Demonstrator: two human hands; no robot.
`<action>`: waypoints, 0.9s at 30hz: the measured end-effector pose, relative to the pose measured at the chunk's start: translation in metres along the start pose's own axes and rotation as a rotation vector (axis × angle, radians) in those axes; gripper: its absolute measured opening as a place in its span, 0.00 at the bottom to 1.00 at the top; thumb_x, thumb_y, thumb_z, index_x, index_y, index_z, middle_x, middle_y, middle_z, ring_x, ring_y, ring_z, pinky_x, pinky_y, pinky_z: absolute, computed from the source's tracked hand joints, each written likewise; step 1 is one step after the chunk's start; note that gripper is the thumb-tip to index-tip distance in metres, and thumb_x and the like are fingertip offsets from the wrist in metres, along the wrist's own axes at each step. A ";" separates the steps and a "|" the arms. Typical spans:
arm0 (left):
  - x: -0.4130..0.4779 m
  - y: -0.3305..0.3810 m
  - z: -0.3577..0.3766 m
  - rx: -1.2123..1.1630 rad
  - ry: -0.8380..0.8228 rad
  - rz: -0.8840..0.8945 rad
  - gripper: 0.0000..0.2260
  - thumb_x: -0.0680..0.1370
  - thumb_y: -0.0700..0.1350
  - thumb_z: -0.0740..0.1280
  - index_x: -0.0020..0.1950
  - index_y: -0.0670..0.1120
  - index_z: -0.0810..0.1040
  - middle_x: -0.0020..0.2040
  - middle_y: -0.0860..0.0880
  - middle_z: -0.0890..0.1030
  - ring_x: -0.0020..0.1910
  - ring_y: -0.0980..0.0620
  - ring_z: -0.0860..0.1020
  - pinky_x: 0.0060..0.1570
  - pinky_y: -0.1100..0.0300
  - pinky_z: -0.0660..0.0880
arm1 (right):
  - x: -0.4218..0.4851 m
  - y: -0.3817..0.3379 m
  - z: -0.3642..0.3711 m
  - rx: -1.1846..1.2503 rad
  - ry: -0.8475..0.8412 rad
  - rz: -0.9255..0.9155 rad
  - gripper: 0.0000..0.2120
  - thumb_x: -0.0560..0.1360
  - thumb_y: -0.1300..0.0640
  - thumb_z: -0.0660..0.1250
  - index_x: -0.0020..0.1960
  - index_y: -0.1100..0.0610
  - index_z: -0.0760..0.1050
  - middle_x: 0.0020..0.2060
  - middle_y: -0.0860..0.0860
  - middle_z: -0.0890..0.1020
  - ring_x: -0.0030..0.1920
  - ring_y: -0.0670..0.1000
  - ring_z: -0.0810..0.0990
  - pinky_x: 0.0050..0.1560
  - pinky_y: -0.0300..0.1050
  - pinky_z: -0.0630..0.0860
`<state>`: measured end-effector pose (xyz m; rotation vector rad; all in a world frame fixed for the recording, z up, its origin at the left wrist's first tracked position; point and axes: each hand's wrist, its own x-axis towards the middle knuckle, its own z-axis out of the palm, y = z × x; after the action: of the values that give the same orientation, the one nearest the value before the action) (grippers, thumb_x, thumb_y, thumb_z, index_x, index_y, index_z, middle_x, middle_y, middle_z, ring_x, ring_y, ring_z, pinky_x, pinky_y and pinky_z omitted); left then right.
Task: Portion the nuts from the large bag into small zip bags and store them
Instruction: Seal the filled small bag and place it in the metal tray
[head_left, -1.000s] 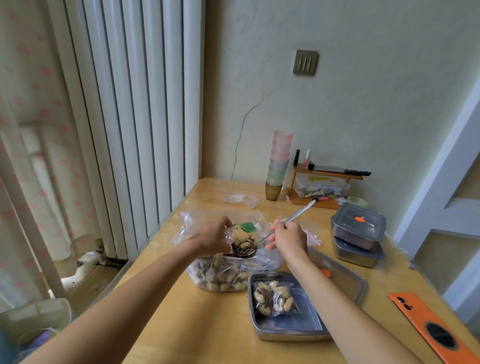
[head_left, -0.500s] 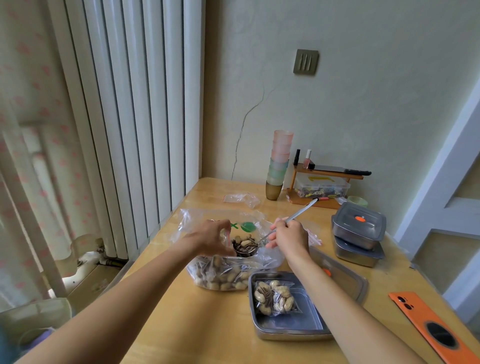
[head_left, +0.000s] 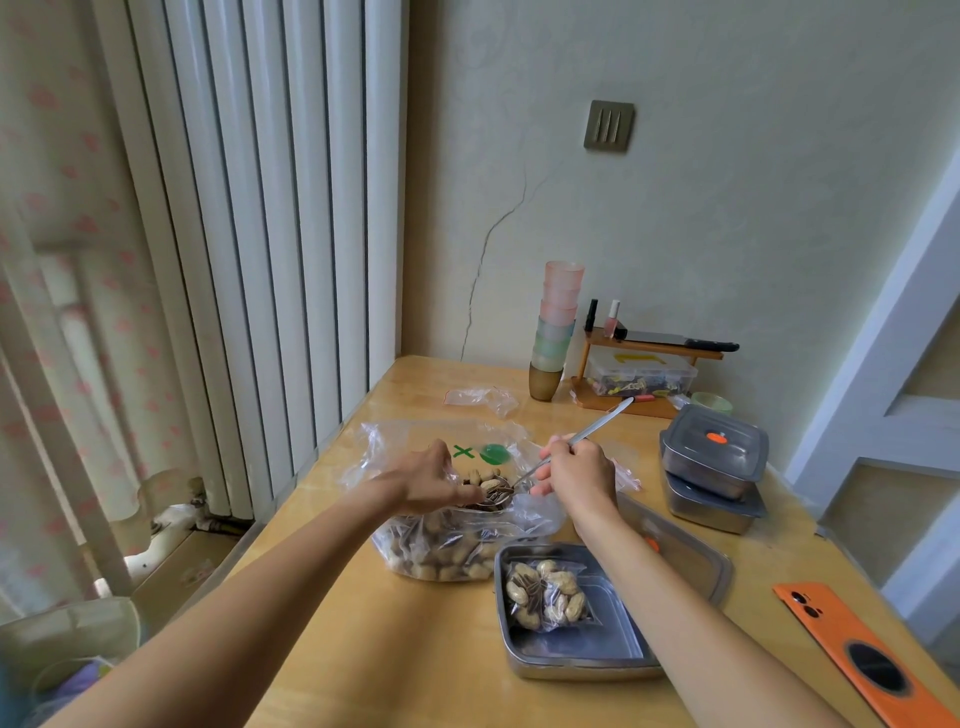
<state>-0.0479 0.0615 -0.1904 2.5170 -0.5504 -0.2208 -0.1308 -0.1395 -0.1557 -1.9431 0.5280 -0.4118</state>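
- Clear plastic of the large bag (head_left: 441, 551) lies crumpled on the wooden table (head_left: 415, 649). Its near half is packed with peanuts in the shell, and its far folds are lost in glare.
- The left hand (head_left: 421, 483) sits at the bag's mouth with its back to the camera and its fingers curled under. I cannot tell whether they pinch the bag's film or something smaller.
- The right hand (head_left: 576, 473), just right of the bag's mouth, is clamped round the handle of a metal spoon (head_left: 587, 431). The spoon's bowl, heaped with peanuts and striped seeds, hangs over the opening beside the left fingers.
- Right of the bag's near end, one filled small zip bag (head_left: 545, 597) lies in an open steel tin (head_left: 571, 667). The forearm hides the tin's right rim.
- Behind the bag lies an empty clear bag (head_left: 480, 399).
- Far right of the bag, an orange phone (head_left: 831, 623) is cut off by the frame edge.
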 end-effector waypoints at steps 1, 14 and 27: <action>0.000 0.000 0.000 -0.007 0.007 0.001 0.31 0.73 0.65 0.74 0.62 0.44 0.68 0.54 0.45 0.78 0.50 0.47 0.77 0.45 0.53 0.75 | 0.000 0.000 0.000 -0.002 0.000 0.000 0.15 0.86 0.52 0.58 0.50 0.58 0.79 0.36 0.53 0.86 0.28 0.49 0.84 0.33 0.37 0.72; 0.001 0.003 0.006 0.080 0.154 0.018 0.39 0.68 0.62 0.80 0.73 0.49 0.69 0.59 0.44 0.80 0.57 0.46 0.78 0.56 0.52 0.78 | 0.006 -0.006 -0.008 0.050 0.108 -0.050 0.15 0.85 0.54 0.58 0.47 0.58 0.80 0.30 0.50 0.84 0.27 0.49 0.83 0.42 0.45 0.78; 0.004 0.013 0.017 0.070 0.122 0.009 0.49 0.63 0.63 0.82 0.76 0.50 0.60 0.47 0.51 0.82 0.48 0.48 0.81 0.50 0.47 0.82 | 0.007 -0.010 -0.010 -0.060 0.021 -0.215 0.17 0.85 0.53 0.58 0.45 0.58 0.80 0.32 0.53 0.85 0.27 0.49 0.83 0.42 0.43 0.79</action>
<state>-0.0529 0.0416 -0.1980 2.5740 -0.5288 -0.0444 -0.1282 -0.1465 -0.1420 -2.0632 0.3492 -0.5586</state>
